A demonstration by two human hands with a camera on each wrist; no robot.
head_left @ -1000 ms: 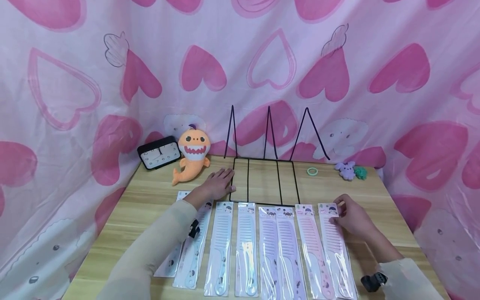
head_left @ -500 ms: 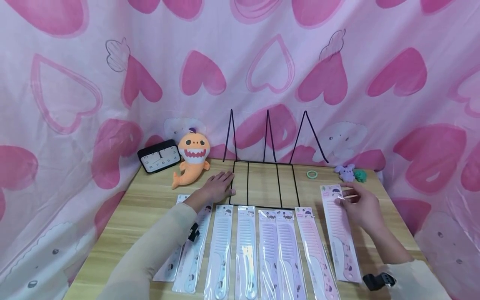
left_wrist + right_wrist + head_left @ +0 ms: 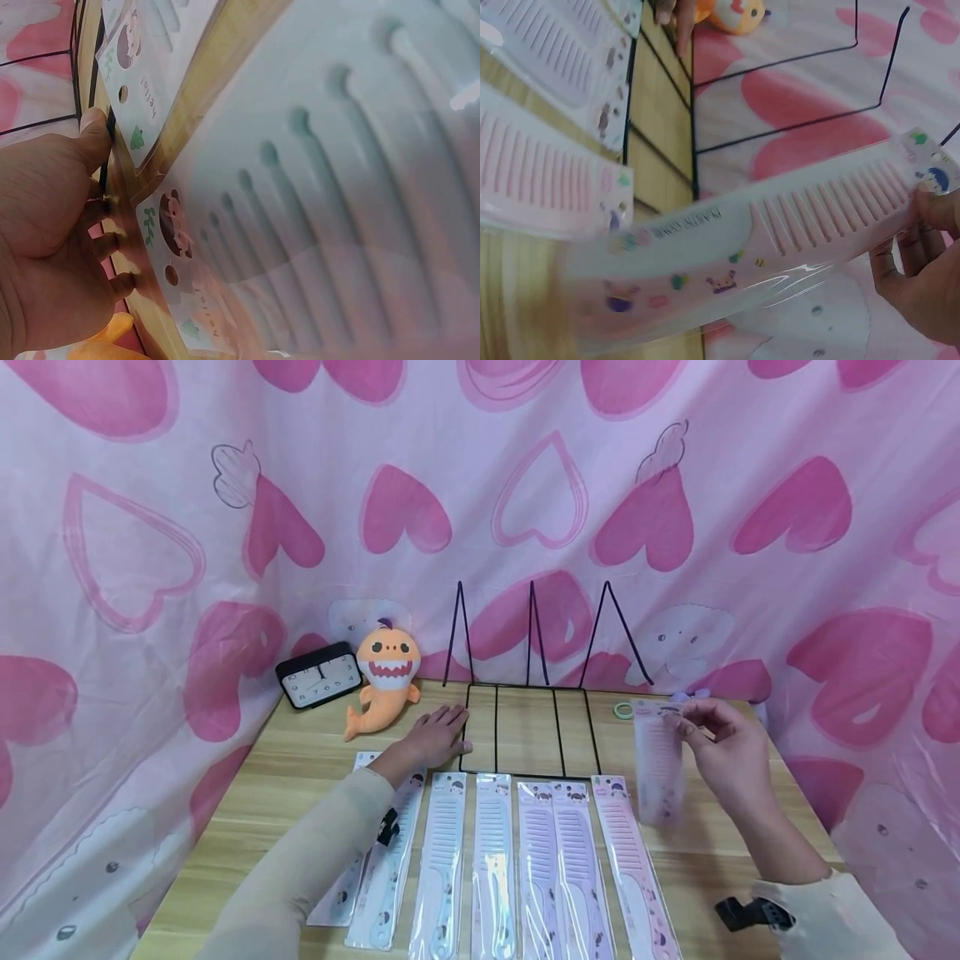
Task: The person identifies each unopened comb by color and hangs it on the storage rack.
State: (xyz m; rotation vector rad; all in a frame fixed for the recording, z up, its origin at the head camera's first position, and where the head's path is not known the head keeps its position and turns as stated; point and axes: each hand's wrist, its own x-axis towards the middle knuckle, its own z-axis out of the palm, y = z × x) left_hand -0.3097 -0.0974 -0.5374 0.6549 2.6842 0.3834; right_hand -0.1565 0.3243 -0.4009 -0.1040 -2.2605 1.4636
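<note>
In the head view, the right hand (image 3: pixel 729 758), right of centre, has its grip clamped on the upper end of a packaged pink comb (image 3: pixel 658 768), blurred and held above the worktop (image 3: pixel 701 868). Left of centre, the left hand (image 3: pixel 433 737) lies with its grip apart, fingers extended, at the left edge of a black wire rack (image 3: pixel 496 727). Seven packaged combs (image 3: pixel 492 827) line the lower middle; an orange plush shark (image 3: pixel 386 681) and a black-framed clock (image 3: pixel 321 677) stand farther up-left. In the left wrist view, that hand comes from the left edge beside two packaged combs. In the right wrist view, thumb and fingers pinch the packaged pink comb's printed end at right; it slants toward lower left.
</note>
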